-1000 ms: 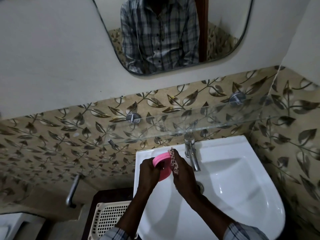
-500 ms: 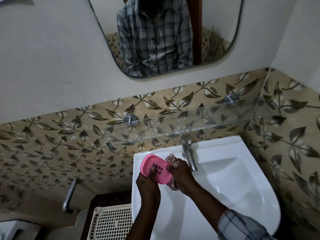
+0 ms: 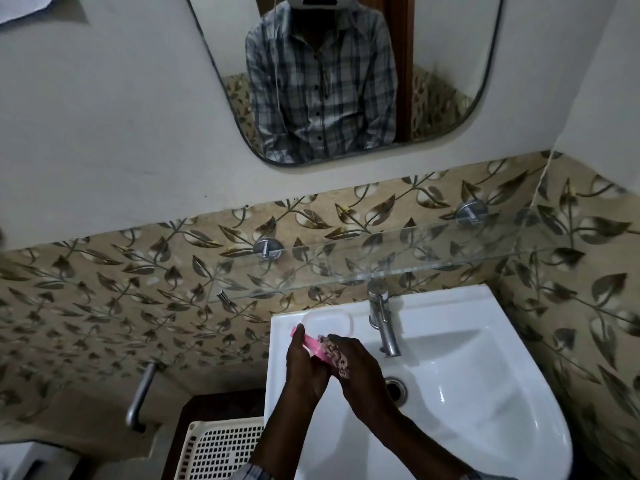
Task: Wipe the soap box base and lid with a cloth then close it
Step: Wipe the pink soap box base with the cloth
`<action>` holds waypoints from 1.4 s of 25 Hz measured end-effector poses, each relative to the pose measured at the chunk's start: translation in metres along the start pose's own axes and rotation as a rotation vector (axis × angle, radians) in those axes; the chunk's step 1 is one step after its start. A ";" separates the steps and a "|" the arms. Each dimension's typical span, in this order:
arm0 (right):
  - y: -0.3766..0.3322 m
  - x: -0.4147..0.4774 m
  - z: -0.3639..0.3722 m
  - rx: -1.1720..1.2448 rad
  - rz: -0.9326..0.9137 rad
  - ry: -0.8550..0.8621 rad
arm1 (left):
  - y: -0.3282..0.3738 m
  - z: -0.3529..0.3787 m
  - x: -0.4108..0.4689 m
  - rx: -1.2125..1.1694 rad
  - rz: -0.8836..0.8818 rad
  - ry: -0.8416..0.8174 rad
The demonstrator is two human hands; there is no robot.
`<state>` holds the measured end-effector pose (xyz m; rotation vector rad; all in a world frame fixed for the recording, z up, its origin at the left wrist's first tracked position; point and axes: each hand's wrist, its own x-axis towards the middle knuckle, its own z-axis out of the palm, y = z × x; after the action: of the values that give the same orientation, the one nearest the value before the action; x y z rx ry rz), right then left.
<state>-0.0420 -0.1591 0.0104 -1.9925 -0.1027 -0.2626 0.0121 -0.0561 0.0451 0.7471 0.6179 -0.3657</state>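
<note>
Soap box base (image 3: 313, 348): pink, held edge-on above the near-left part of the sink, pinched between the two hands. Judged: tilted this way so one face meets the cloth while the other is braced against the holding palm.
Left hand (image 3: 304, 370): clasps the base from the left, fingertips curled over its far edge, thumb side towards the camera. It acts as the clamp, so that rubbing pressure does not push the piece away.
Right hand (image 3: 360, 372): closed around the cloth, pressing it against the right face of the base; fingers bunched, no slack visible.
Cloth (image 3: 334, 353): patterned, light with dark marks, wadded between right fingers and the base. A small wad probably suits the base's corners; contact area itself is hidden.
Lid (image 3: 328, 322): clear or whitish, lying on the sink ledge just beyond the hands, apart from them. Judged: parked there within reach, waiting its turn. Whether it is already wiped cannot be told.
Sink (image 3: 485, 375): white basin under and to the right of the hands; working over it would catch drips.
Tap (image 3: 382, 323): just right of the lid, beyond the right hand, no water seen running.
Basket (image 3: 221, 448): white lattice, below the left forearm, not involved.
Stage (judgement): base wipe under way; closing not yet done.
</note>
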 end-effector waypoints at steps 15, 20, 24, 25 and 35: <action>0.007 0.025 -0.041 -0.175 -0.457 -0.184 | 0.012 -0.008 -0.016 0.070 -0.307 -0.228; 0.005 0.027 -0.038 -0.067 -0.399 -0.179 | 0.011 -0.007 -0.027 0.045 -0.310 -0.311; 0.003 0.023 -0.031 -0.104 -0.487 -0.194 | 0.013 -0.009 -0.024 0.010 -0.303 -0.354; 0.001 0.023 -0.030 -0.073 -0.432 -0.174 | 0.016 -0.009 -0.025 0.036 -0.262 -0.341; 0.004 0.008 -0.046 -0.201 -0.585 -0.248 | 0.024 -0.019 -0.025 0.032 -0.307 -0.360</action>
<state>-0.0397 -0.2034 0.0271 -2.1492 -0.8529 -0.4081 -0.0018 -0.0239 0.0626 0.5964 0.3845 -0.7760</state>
